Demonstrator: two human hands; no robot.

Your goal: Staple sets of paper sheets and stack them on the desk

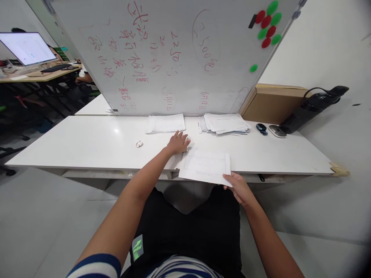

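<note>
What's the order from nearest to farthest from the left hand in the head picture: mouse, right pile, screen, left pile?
From the left hand:
1. Left pile: just beyond the fingers.
2. Right pile: on the hand's right, along the whiteboard.
3. Mouse: farther right, beside the bottle.
4. Screen: far back on the left, on another desk.

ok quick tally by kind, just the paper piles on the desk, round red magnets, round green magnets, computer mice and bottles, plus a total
Paper piles: 2
Round red magnets: 4
Round green magnets: 5
Computer mice: 1
Bottles: 1
Total: 13
</note>
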